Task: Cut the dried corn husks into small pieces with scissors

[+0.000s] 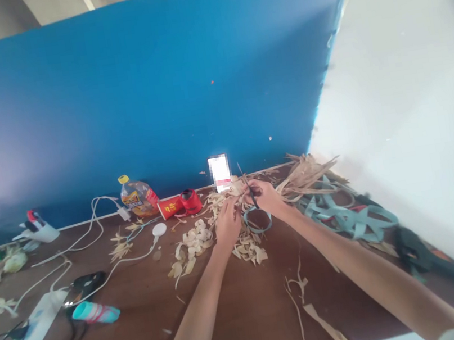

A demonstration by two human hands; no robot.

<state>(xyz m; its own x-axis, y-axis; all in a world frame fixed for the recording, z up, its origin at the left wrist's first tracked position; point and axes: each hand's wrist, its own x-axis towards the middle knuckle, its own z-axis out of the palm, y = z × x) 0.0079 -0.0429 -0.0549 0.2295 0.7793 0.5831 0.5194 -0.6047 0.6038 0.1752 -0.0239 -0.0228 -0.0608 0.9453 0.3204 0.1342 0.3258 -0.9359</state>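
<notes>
My right hand (263, 194) grips a pair of scissors (250, 189) with dark handles, its thin blade pointing up and away from me. Close beside it, my left hand (228, 222) has its fingers closed on a strip of pale dried husk at the edge of a heap of husk scraps (217, 201). The held piece is mostly hidden by the fingers. Just below my right hand lies a light blue ring of tape or ribbon (259, 230). Curled husk pieces (195, 240) are piled to the left of my left hand, and more cut bits (251, 250) lie below it.
A bundle of dry husks (307, 175) and tangled blue-green ribbon (362, 221) lie at right. A drink bottle (139, 197), red paper cup (170, 207) and red tape roll (190, 201) stand left. A power strip (34, 335) and cables sit further left; a blue partition (155, 90) rises behind.
</notes>
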